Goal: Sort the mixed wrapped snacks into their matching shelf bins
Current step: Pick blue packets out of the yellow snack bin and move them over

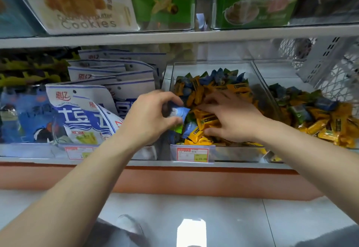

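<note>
Item: wrapped snacks, small pillow packs, mixed colours, in clear shelf bins.

Middle bin [212,63]: clear plastic, open top, at 12 o'clock from the person, on the lower shelf. It holds a heap of yellow packs [206,120] with dark printed labels, mixed with blue and green packs; the blue and green gather toward the bin's 12 o'clock end, the yellow toward 6 o'clock. A red-and-yellow price label [192,154] is clipped to the front wall.

Blue pack [180,112]: glossy, light blue with a white patch, crimped ends. It sits at the bin's 9 o'clock edge, pinched by the left hand [149,116] between curled fingers and thumb, just above a green pack.

Right hand [232,119]: palm down, fingers stretched and spread, resting on the yellow packs at the bin's centre, grasping none; the thumb lies at the heap's 6 o'clock side. Fingertips point toward 9 o'clock, near the blue pack.

Right bin [260,66]: clear, at 2 o'clock, touching the middle bin's wall. Same mix, chiefly yellow, with some blue and green on top.

Left section, 10 o'clock: white bags with blue wave print [83,110], standing in rows, leaning.

Upper shelf, 12 o'clock: cookie box [81,5] and green box [163,0] in clear bins.
</note>
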